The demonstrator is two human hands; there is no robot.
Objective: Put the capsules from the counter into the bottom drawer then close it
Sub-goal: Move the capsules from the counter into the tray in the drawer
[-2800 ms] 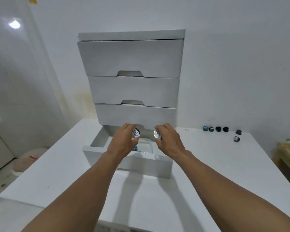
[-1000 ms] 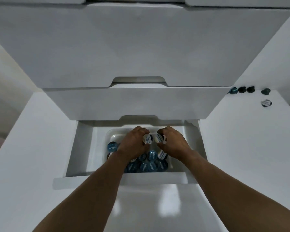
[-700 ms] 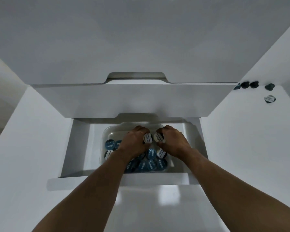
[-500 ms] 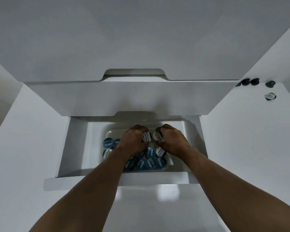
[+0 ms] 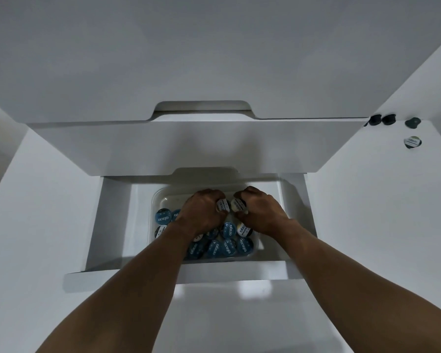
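Blue capsules (image 5: 222,247) lie packed in clear tub (image 5: 168,197) inside open bottom drawer (image 5: 227,272). Left hand (image 5: 201,212) pinches first capsule (image 5: 222,205), fingers curled round it. Right hand (image 5: 261,212) pinches second capsule (image 5: 237,205) same way. Both held low over bare back part of tub, probably for short, soft drop. Dark capsules (image 5: 389,119) wait on counter (image 5: 380,212) at right, well apart. Drawer not yet closed.

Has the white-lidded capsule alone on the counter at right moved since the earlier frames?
No. The capsule still lies just in front of the dark green capsule, with the same gap between them.
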